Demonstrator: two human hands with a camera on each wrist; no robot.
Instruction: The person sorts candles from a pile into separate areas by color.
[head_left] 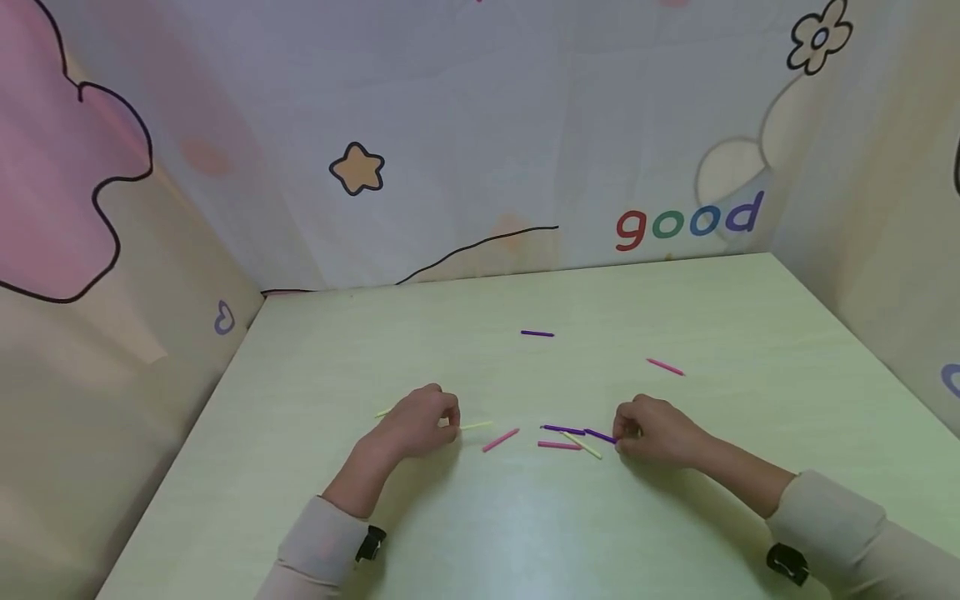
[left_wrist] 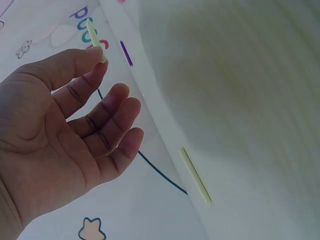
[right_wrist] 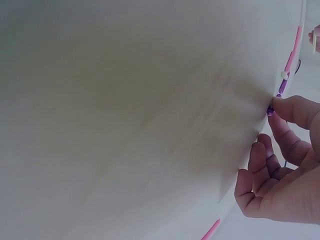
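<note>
Pinched in left hand (head_left: 420, 422), lower centre of head view: yellow stick (head_left: 477, 426), projecting right of grip. Pinched in right hand (head_left: 657, 432), lower right: purple stick (head_left: 600, 436), projecting left.

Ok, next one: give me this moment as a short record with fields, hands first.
Left hand: pinches a yellow stick
Right hand: pinches a purple stick
Between hands: second purple stick, second yellow stick, first pink stick, second pink stick
Partly hidden in head view: third yellow stick, behind left hand
Farther back: third purple stick, third pink stick
Surface: pale table
Backdrop: printed, reads "good"
</note>
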